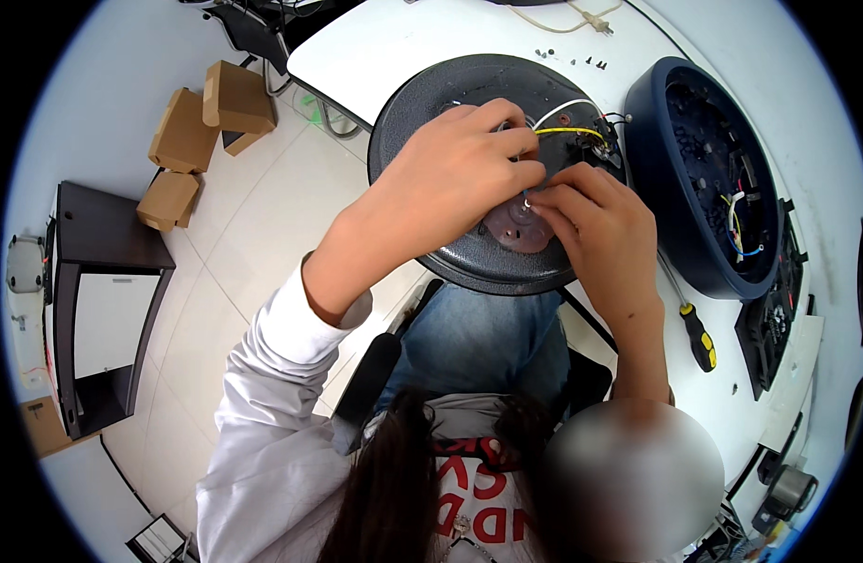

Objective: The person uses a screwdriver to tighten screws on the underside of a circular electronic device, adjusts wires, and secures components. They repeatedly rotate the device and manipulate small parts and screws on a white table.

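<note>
A round black textured metal base (408,108) sits at the near edge of the white table, above my lap. My left hand (455,169) reaches over it from the left, with its fingers closed in a pinch. From the right, my right hand (602,225) pinches with thumb and forefinger at a small white wire end (527,202) over the middle of the base. A bit of blue shows beside that end. Beneath the fingertips lies a brownish round patch (518,238). A yellow wire (570,131) and a white wire (558,105) run to a dark connector block. What my left fingertips hold is hidden.
Right of the base stands a dark blue round housing (643,150) with wires inside. A yellow-and-black screwdriver (699,340) lies before it, near a black plastic part (767,324). Small screws (596,64) lie at the back. Cardboard boxes (183,131) sit on the floor at left.
</note>
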Available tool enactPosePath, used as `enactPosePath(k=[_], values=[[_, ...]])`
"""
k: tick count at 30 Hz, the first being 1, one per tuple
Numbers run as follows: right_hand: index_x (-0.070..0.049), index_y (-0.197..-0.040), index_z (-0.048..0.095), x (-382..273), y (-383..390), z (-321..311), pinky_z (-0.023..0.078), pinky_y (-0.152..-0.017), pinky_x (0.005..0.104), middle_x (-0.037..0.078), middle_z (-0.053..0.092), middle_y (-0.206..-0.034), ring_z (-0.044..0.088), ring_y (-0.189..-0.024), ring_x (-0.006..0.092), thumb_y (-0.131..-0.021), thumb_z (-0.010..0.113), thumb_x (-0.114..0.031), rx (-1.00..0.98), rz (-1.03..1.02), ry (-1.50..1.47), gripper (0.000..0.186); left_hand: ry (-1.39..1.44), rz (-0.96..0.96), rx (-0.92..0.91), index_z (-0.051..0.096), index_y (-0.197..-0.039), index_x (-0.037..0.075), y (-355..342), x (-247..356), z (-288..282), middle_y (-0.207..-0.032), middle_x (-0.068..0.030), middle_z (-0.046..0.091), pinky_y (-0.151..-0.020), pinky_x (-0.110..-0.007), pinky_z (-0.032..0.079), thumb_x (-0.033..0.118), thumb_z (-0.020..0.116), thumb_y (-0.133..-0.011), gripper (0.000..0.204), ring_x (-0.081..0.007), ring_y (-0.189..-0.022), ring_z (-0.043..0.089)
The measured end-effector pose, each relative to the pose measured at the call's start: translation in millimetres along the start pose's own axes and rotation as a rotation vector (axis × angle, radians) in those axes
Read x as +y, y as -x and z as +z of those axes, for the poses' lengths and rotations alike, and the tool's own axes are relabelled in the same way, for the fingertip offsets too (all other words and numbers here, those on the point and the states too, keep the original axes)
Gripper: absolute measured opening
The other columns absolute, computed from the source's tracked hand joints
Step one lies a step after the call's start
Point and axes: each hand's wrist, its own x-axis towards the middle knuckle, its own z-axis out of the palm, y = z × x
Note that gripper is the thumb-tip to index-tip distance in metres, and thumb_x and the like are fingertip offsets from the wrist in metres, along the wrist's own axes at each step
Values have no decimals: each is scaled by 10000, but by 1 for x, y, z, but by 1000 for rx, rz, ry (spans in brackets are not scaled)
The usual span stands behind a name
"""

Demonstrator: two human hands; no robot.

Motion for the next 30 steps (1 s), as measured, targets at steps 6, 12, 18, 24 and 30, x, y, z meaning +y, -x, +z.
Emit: enactPosePath(k=[6,12,18,24,30], values=[[-66,-821,655,3,2,3,486,-642,315,35,613,-825,606,-760,218,-736,652,-71,-4,99,-130,85,-11,31,-6,651,-796,53,-1,-4,1,-915,-33,587,-827,-342,476,89,661,-618,182,-232,-1023,542],[-73,-832,670,0,-1,1,479,-620,297,22,616,-828,603,-732,197,-692,671,-26,34,-41,-14,147,105,48,-25,665,-778,51,-2,-14,-4,-914,-33,575,-862,-359,459,98,678,-639,148,-236,-1066,531],[-73,-833,665,2,-2,0,478,-605,294,13,616,-831,600,-732,185,-668,660,-13,53,-136,22,176,119,38,-56,676,-735,41,-8,-15,-7,-978,-41,542,-870,-342,448,95,708,-622,129,-237,-1076,507],[-78,-855,675,3,-2,1,489,-617,286,16,625,-847,610,-723,189,-678,663,-9,13,-147,18,190,138,45,-97,678,-722,51,-14,-19,-11,-1047,-32,508,-881,-330,438,78,715,-600,130,-225,-1115,458],[-57,-867,683,6,0,1,496,-643,290,45,627,-857,621,-729,209,-717,670,-15,-34,-47,-139,157,166,58,-114,670,-693,65,-15,-24,-9,-1061,-38,497,-902,-332,424,73,720,-581,123,-240,-1127,444]])
